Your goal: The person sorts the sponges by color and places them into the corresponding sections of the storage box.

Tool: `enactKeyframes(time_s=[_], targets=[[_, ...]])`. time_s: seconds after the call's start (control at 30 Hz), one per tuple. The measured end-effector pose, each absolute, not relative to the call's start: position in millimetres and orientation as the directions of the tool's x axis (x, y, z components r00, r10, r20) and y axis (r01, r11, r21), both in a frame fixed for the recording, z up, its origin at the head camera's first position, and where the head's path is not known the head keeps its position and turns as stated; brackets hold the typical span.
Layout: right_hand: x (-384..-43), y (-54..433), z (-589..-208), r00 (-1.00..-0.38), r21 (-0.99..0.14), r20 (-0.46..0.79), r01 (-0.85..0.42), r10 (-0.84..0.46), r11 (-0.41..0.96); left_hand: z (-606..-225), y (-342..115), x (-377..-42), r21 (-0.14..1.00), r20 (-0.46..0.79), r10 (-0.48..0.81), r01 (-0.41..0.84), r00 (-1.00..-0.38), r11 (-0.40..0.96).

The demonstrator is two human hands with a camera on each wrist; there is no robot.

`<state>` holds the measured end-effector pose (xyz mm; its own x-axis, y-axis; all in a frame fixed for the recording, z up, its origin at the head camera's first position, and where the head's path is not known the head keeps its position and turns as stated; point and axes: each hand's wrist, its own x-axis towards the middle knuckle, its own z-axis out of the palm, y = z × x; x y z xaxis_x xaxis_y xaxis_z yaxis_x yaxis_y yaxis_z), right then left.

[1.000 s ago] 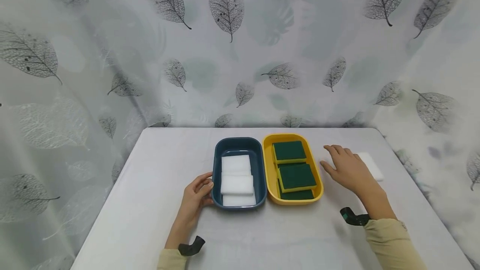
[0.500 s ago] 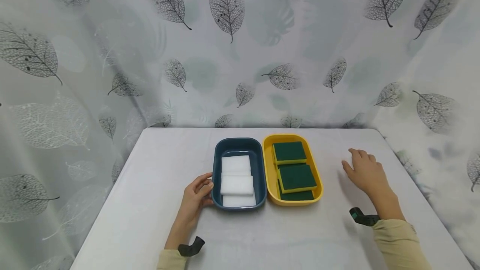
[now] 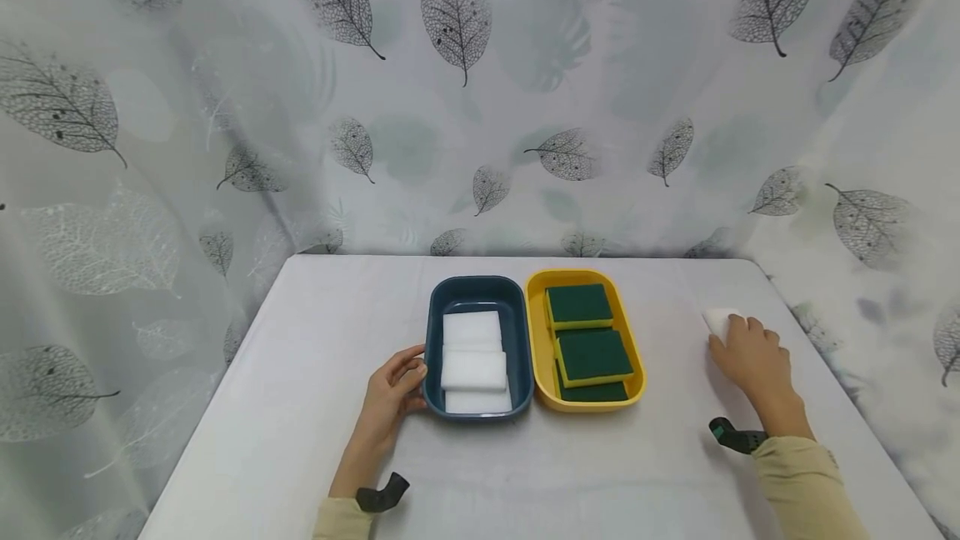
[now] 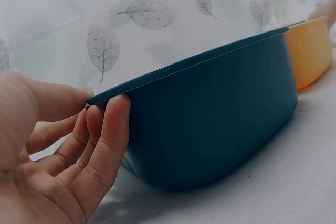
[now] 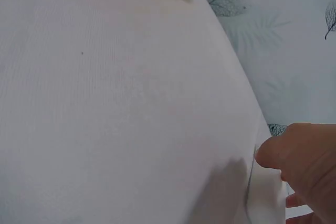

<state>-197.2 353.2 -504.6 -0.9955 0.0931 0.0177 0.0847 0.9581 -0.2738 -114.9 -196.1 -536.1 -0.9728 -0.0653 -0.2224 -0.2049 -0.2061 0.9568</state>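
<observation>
My left hand pinches the left rim of a dark blue basin, thumb on top and fingers underneath. Inside that basin lie several white sponges. Far to the right, my right hand is over a single white sponge on the table. The right wrist view shows the thumb against one side of this sponge and fingers on its other side. Most of the sponge is hidden under the hand in the head view.
Right beside the blue basin stands a yellow basin holding several green-and-yellow scouring sponges. Both are on a white-covered table. A leaf-print curtain hangs behind the table's far edge.
My right hand has moved right, away from the yellow basin, and come down onto the white sponge, its fingers drawing in around it. The left hand and both basins have stayed put.
</observation>
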Motion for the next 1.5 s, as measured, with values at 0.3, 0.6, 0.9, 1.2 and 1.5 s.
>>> enactKeyframes(time_s=[0.3, 0.6, 0.9, 1.2, 1.5], targets=[[-198, 358, -512, -0.995, -0.297, -0.026, 0.101, 0.098, 0.950, -536, -197, -114, 0.960, -0.213, -0.072, -0.196, -0.974, -0.198], [-202, 364, -517, -0.995, -0.319, 0.022, 0.085, 0.097, 0.944, -536, -197, -116, 0.963, -0.207, -0.074, -0.191, -0.975, -0.188], [-200, 358, -513, -0.994, -0.327, 0.034, 0.090, 0.107, 0.941, -538, -197, -115, 0.960, -0.214, -0.070, -0.197, -0.974, -0.198], [-203, 346, -502, -0.997, -0.337, 0.041, 0.053, 0.071, 0.940, -537, -197, -114, 0.960, -0.214, -0.075, -0.196, -0.974, -0.200], [-205, 335, -497, -0.997, -0.352, 0.039, 0.043, 0.061, 0.935, -538, -197, -115, 0.958, -0.214, -0.066, -0.197, -0.975, -0.208]])
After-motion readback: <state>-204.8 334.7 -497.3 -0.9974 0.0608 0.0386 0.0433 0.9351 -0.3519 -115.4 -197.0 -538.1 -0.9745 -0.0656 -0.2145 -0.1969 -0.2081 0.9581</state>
